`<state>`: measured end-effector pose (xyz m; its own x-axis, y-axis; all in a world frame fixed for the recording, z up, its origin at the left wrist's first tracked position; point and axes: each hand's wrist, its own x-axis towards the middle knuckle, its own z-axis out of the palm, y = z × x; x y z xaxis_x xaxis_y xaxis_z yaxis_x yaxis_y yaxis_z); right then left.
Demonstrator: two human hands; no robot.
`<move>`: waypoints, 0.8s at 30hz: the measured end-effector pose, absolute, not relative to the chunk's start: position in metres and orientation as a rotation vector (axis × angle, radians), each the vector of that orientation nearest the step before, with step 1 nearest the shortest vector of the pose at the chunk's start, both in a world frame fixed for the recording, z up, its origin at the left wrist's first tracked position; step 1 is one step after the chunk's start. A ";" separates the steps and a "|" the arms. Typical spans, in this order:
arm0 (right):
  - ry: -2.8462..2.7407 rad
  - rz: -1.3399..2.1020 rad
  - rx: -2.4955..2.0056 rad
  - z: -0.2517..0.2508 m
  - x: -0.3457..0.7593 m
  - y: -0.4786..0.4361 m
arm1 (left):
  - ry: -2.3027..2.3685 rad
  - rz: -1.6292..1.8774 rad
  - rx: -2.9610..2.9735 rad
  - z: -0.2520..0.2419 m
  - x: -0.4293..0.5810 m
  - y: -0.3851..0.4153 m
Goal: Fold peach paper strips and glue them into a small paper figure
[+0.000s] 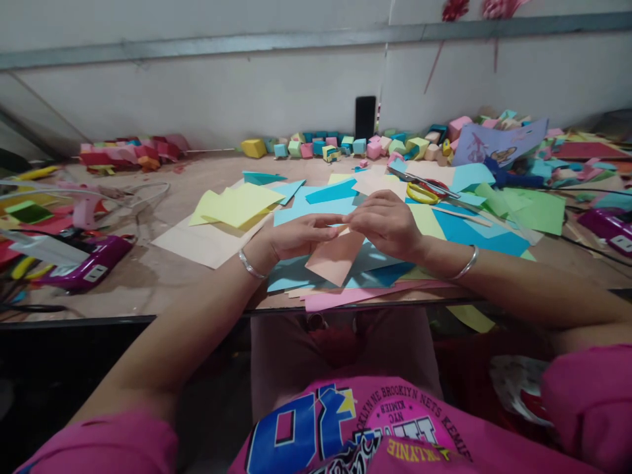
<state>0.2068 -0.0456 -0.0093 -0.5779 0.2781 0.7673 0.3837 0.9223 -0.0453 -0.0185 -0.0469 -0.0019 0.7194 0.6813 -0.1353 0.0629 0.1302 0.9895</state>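
A peach-coloured sheet of paper is held between my two hands above the pile on the table. My left hand pinches its upper edge from the left. My right hand closes on the same edge from the right, its fingertips meeting those of the left. The paper's lower corner points toward me, and its top part is hidden by my fingers. Under my hands lie overlapping blue sheets, with a pink sheet at the table's front edge. Yellow sheets lie beyond my left hand.
Scissors with yellow handles and another red-handled pair lie beyond my right hand. Small folded paper boxes line the wall beside a black phone. Purple devices with cords and a pink glue gun are at left.
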 end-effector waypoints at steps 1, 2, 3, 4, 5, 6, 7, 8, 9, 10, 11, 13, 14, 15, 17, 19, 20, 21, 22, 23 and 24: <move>-2.214 -0.164 -0.421 -0.009 0.207 -0.047 | 0.668 0.502 1.356 -0.002 -0.018 -0.048; -2.210 -0.159 -0.381 -0.007 0.206 -0.048 | 0.658 0.501 1.330 -0.001 -0.018 -0.048; -2.209 -0.146 -0.353 -0.006 0.206 -0.050 | 0.641 0.495 1.312 -0.001 -0.017 -0.049; -2.212 -0.131 -0.336 -0.005 0.206 -0.052 | 0.621 0.486 1.307 -0.002 -0.017 -0.050; -2.221 -0.117 -0.330 -0.004 0.205 -0.054 | 0.601 0.476 1.316 -0.002 -0.016 -0.050; -2.232 -0.109 -0.333 -0.002 0.205 -0.056 | 0.583 0.472 1.328 -0.003 -0.016 -0.052; -2.243 -0.111 -0.343 -0.002 0.204 -0.058 | 0.570 0.472 1.338 -0.003 -0.015 -0.053; -2.251 -0.124 -0.354 -0.001 0.204 -0.059 | 0.559 0.476 1.345 -0.003 -0.014 -0.054; -2.250 -0.145 -0.356 -0.001 0.204 -0.060 | 0.551 0.487 1.347 -0.003 -0.013 -0.055; -2.240 -0.170 -0.345 -0.002 0.203 -0.060 | 0.543 0.504 1.346 -0.003 -0.012 -0.056; -2.224 -0.200 -0.323 -0.003 0.203 -0.059 | 0.541 0.527 1.346 -0.002 -0.012 -0.056; -2.204 -0.260 -0.302 -0.005 0.205 -0.055 | 0.568 0.597 1.354 0.000 -0.010 -0.056; -2.204 -0.284 -0.321 -0.006 0.206 -0.052 | 0.596 0.638 1.360 0.002 -0.010 -0.055; -2.216 -0.300 -0.362 -0.007 0.208 -0.048 | 0.629 0.676 1.366 0.003 -0.011 -0.053; -2.237 -0.301 -0.486 -0.009 0.211 -0.039 | 0.702 0.726 1.363 0.005 -0.012 -0.050; -2.228 -0.282 -0.594 -0.011 0.214 -0.031 | 0.798 0.751 1.348 0.006 -0.015 -0.046; -2.219 -0.283 -0.630 -0.012 0.216 -0.028 | 0.849 0.763 1.339 0.005 -0.017 -0.045; -2.211 -0.294 -0.649 -0.013 0.216 -0.026 | 0.894 0.779 1.326 0.004 -0.018 -0.044; -2.210 -0.315 -0.646 -0.014 0.217 -0.025 | 0.935 0.800 1.330 0.002 -0.018 -0.043; -2.230 -0.342 -0.615 -0.014 0.217 -0.025 | 0.972 0.824 1.353 0.001 -0.019 -0.043; -2.270 -0.368 -0.562 -0.014 0.217 -0.026 | 1.003 0.845 1.392 -0.001 -0.018 -0.043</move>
